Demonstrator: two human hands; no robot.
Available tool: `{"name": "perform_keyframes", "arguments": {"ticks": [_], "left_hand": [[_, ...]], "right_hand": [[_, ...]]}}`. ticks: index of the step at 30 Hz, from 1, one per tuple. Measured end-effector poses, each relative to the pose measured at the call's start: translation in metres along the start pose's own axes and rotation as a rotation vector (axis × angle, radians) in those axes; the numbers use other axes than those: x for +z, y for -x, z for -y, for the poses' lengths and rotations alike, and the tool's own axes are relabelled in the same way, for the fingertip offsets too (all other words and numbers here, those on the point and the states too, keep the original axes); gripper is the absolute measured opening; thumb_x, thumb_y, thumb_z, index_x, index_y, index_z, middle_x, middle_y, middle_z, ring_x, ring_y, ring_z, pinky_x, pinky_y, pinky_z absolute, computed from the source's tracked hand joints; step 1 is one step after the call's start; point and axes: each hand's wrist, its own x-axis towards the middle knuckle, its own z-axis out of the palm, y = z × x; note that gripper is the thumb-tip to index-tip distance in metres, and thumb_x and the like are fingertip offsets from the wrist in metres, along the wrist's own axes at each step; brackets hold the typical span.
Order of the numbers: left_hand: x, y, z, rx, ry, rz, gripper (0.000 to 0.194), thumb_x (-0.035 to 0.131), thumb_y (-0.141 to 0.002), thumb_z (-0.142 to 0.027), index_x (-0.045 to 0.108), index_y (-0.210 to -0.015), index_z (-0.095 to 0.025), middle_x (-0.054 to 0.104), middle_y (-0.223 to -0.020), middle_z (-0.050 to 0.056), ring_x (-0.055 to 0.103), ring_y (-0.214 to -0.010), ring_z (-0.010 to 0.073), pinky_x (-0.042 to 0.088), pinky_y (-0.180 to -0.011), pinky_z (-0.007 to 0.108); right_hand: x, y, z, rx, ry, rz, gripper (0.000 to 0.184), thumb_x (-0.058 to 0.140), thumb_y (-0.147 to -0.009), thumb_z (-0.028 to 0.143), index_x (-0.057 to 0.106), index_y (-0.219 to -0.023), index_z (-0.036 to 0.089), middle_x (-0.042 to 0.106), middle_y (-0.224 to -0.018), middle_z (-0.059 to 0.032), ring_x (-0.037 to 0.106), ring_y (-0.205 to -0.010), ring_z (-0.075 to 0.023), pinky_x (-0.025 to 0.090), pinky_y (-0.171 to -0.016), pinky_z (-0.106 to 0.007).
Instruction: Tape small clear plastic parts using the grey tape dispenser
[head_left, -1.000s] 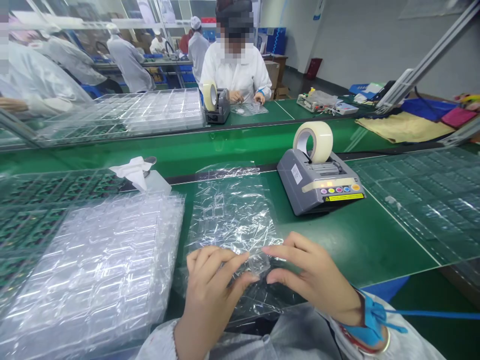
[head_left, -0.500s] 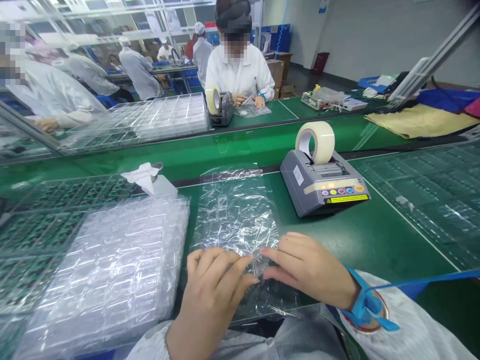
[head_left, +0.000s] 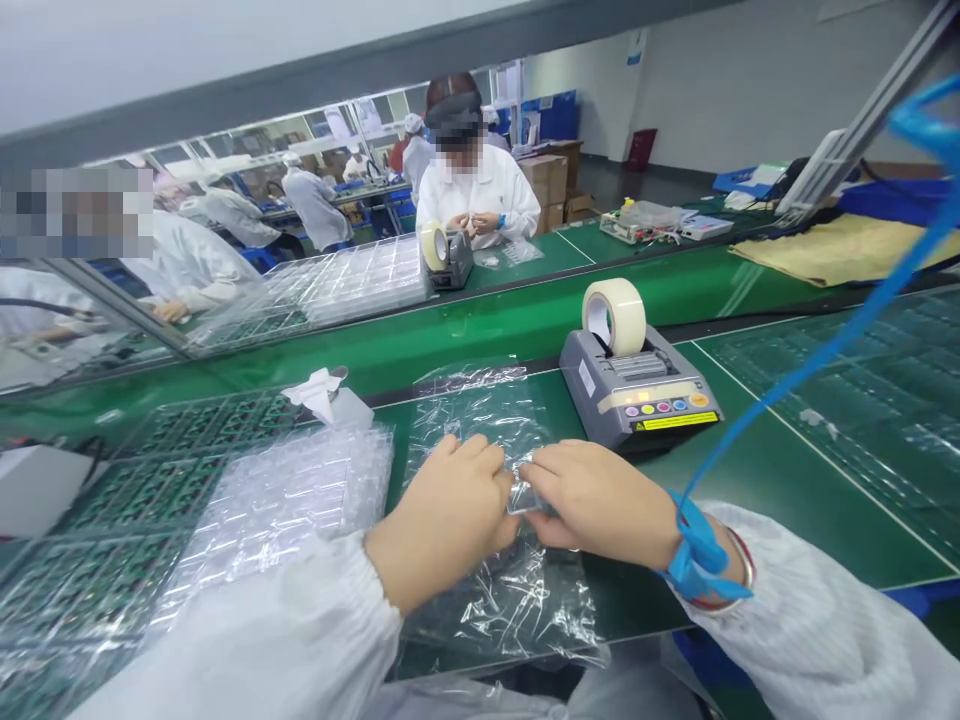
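Both my hands meet over a pile of clear plastic bags [head_left: 480, 420] lying on the green table. My left hand [head_left: 450, 515] has its fingers curled and pinched on a small clear plastic piece [head_left: 525, 492]. My right hand [head_left: 600, 500] pinches the same piece from the other side. A blue wrist strap [head_left: 701, 555] sits on my right wrist, its blue cord running up to the right. White sleeves cover both forearms.
A stack of clear blister trays [head_left: 277, 500] lies left of my hands, over trays of green circuit boards [head_left: 157, 480]. A grey tape dispenser [head_left: 637, 385] with a tape roll stands to the right. Across the green belt [head_left: 480, 320] a person in white works.
The view has tilted up and my hands have moved forward over the bags. Their fingers have closed tighter on the small plastic piece.
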Motion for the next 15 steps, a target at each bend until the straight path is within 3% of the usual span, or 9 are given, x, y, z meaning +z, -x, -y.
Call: {"name": "perform_keyframes", "arguments": {"ticks": [4,8,12,15], "left_hand": [[0.005,-0.038,0.033,-0.032,-0.038,0.142,0.016,0.065,-0.071,-0.032,0.064,-0.073,-0.017,0.059,-0.078,0.004,0.053,-0.085,0.0216,0.035,-0.070,0.033],[0.015,-0.080,0.112,-0.234,-0.114,0.180,0.016,0.062,-0.076,-0.027,0.064,-0.080,-0.012,0.061,-0.090,0.010,0.051,-0.099,0.0255,0.037,-0.081,0.038],[0.036,-0.100,0.192,-0.544,-0.133,0.246,0.026,0.052,-0.086,-0.032,0.056,-0.103,-0.012,0.056,-0.108,0.008,0.054,-0.099,0.0210,0.044,-0.085,0.042],[0.062,-0.101,0.218,-0.701,-0.074,0.342,0.027,0.051,-0.088,-0.031,0.054,-0.107,-0.013,0.057,-0.107,0.008,0.058,-0.092,0.0183,0.049,-0.079,0.039]], "right_hand": [[0.005,-0.006,-0.014,0.150,-0.086,-0.077,0.024,0.056,-0.079,0.028,0.060,-0.096,0.012,0.061,-0.078,-0.0068,0.058,-0.074,-0.0216,0.045,-0.065,-0.033],[0.012,-0.006,-0.022,0.290,-0.271,-0.066,0.046,0.057,-0.081,0.034,0.051,-0.120,0.010,0.063,-0.087,-0.0094,0.060,-0.076,-0.0205,0.048,-0.065,-0.033],[0.035,-0.006,-0.017,0.297,-0.369,0.047,0.041,0.059,-0.081,0.036,0.058,-0.113,0.011,0.065,-0.095,-0.0113,0.062,-0.085,-0.0226,0.047,-0.073,-0.034],[0.057,-0.007,-0.011,0.269,-0.368,0.130,0.037,0.059,-0.080,0.038,0.060,-0.109,0.015,0.067,-0.095,-0.0091,0.062,-0.087,-0.0230,0.046,-0.074,-0.031]]}}
